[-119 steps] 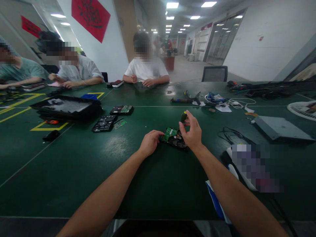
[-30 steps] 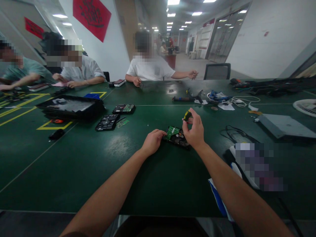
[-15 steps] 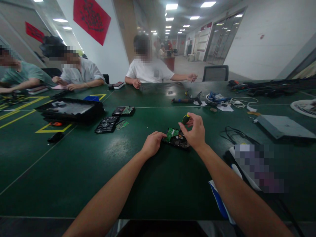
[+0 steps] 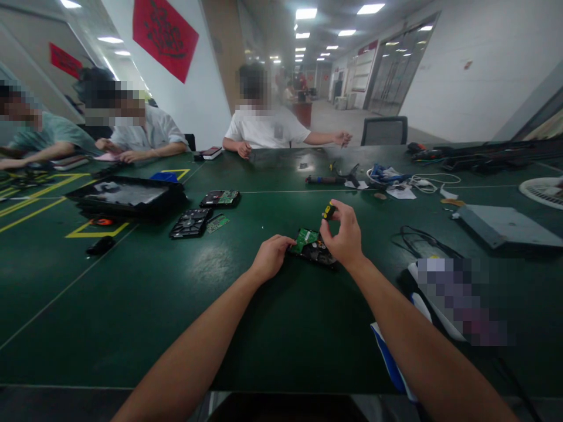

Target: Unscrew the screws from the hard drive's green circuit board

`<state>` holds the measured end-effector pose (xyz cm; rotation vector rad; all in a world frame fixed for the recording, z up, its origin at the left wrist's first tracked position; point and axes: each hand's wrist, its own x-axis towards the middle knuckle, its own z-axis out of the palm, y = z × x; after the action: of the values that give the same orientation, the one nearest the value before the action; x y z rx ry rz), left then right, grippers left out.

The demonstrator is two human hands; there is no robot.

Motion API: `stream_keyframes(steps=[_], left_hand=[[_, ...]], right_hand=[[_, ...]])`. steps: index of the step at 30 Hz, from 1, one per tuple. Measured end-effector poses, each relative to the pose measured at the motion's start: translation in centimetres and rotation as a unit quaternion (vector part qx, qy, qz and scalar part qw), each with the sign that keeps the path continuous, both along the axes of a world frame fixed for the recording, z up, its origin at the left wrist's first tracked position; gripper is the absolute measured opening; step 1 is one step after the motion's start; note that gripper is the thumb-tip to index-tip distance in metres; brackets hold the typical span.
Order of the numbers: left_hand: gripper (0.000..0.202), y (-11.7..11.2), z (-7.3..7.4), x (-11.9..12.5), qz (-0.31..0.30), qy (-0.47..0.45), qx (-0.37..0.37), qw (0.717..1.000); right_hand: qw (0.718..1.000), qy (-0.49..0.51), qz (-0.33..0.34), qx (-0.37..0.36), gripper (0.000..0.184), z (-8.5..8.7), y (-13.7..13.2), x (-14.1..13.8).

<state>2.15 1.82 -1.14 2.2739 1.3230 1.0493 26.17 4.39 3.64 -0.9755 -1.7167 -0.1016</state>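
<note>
A hard drive (image 4: 313, 248) with a green circuit board (image 4: 303, 238) on top lies on the green table (image 4: 176, 293) in front of me. My left hand (image 4: 270, 257) is closed on the drive's left edge and holds it down. My right hand (image 4: 343, 235) pinches a screwdriver with a yellow and black handle (image 4: 328, 210), which stands upright over the drive. Its tip is hidden behind my fingers.
Other drives (image 4: 191, 222) (image 4: 220, 198) and a loose board (image 4: 217, 223) lie to the left, beside a black tray (image 4: 125, 196). Cables (image 4: 413, 237), tools (image 4: 334, 176) and a grey box (image 4: 505, 225) sit to the right. Three people sit across the table.
My right hand has turned the screwdriver handle between its fingers while staying over the drive. The person opposite has stretched an arm out to the right.
</note>
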Motion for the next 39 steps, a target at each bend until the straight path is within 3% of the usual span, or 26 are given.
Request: stream_keyframes(steps=[6, 13, 19, 25, 30, 39], left_hand=[[0.032, 0.17, -0.21, -0.21, 0.005, -0.004, -0.014, 1.000], [0.033, 0.21, -0.20, -0.23, 0.002, -0.008, -0.015, 1.000], [0.031, 0.06, 0.26, -0.06, 0.008, -0.013, -0.026, 1.000], [0.030, 0.06, 0.26, -0.02, 0.014, -0.014, -0.035, 0.999], [0.032, 0.11, 0.17, -0.02, 0.015, -0.013, -0.038, 0.999], [0.033, 0.12, 0.20, -0.02, 0.018, -0.025, -0.051, 0.998]], right_hand=[[0.998, 0.010, -0.057, 0.000, 0.055, -0.19, 0.16, 0.49], [1.000, 0.016, 0.019, -0.013, 0.054, -0.04, -0.05, 0.21], [1.000, 0.005, -0.007, -0.020, 0.055, 0.28, -0.16, -0.04], [0.999, 0.008, 0.018, -0.033, 0.058, 0.22, -0.27, 0.12], [0.999, -0.001, -0.028, -0.018, 0.058, 0.20, -0.08, 0.37], [1.000, 0.025, 0.000, -0.016, 0.059, -0.10, -0.09, 0.19]])
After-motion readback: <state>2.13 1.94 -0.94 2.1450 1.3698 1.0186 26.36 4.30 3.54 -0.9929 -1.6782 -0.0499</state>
